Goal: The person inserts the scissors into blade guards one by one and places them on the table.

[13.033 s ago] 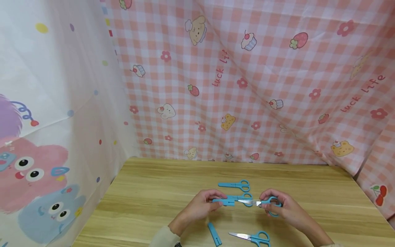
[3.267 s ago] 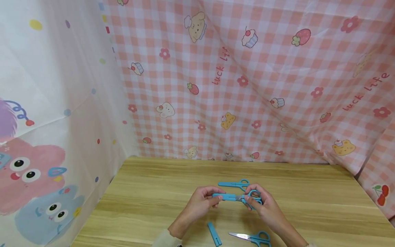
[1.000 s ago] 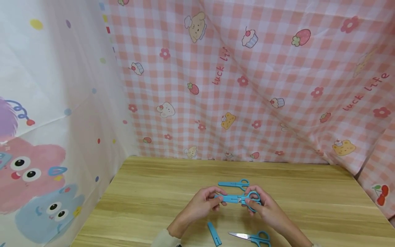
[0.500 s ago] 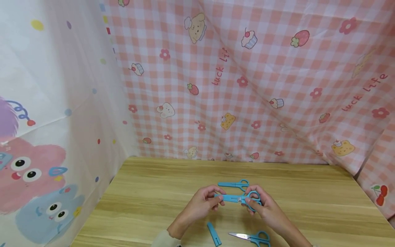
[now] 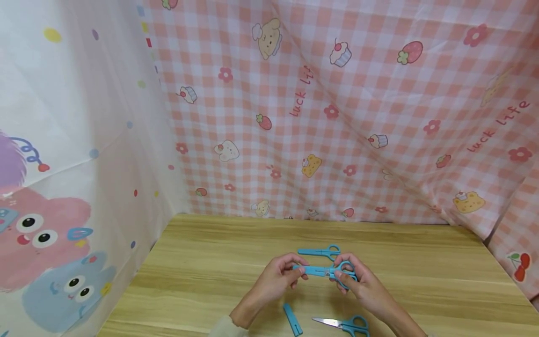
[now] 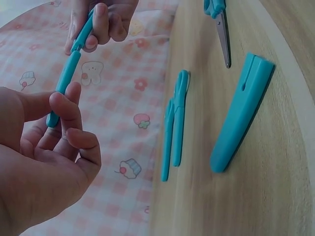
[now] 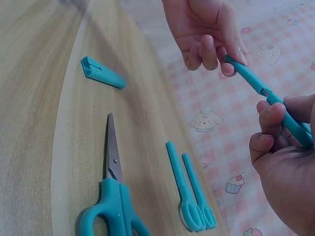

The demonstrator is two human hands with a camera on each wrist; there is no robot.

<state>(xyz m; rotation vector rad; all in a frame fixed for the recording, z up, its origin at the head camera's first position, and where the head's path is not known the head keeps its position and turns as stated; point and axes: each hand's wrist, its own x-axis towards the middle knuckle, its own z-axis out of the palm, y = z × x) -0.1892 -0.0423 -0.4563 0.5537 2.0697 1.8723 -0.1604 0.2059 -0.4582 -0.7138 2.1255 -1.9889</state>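
My left hand (image 5: 275, 281) pinches the closed end of a turquoise blade cover (image 5: 312, 271) between thumb and fingers. My right hand (image 5: 364, 283) holds the turquoise handles of a pair of scissors (image 7: 290, 123), whose blades are inside that cover. A sliver of metal shows between cover and handles. Both are held up over the table. Nearer the front lie an uncovered pair of scissors (image 5: 349, 324), blades pointing left, and a loose blade cover (image 5: 292, 320). Two covered pairs lie side by side in the wrist views, the nearer covered scissors (image 7: 179, 179) hidden behind my hands in the head view.
The farther covered pair of scissors (image 5: 319, 252) lies beyond my hands on the wood-grain table (image 5: 210, 252). A pink checked cloth (image 5: 269, 140) hangs along the table's back edge, and a white printed cloth (image 5: 113, 164) hangs on the left.
Thirteen seconds ago the blades were mostly bare between my hands. My right hand has since moved left, sliding them into the cover. Over the last second hardly anything has shifted.
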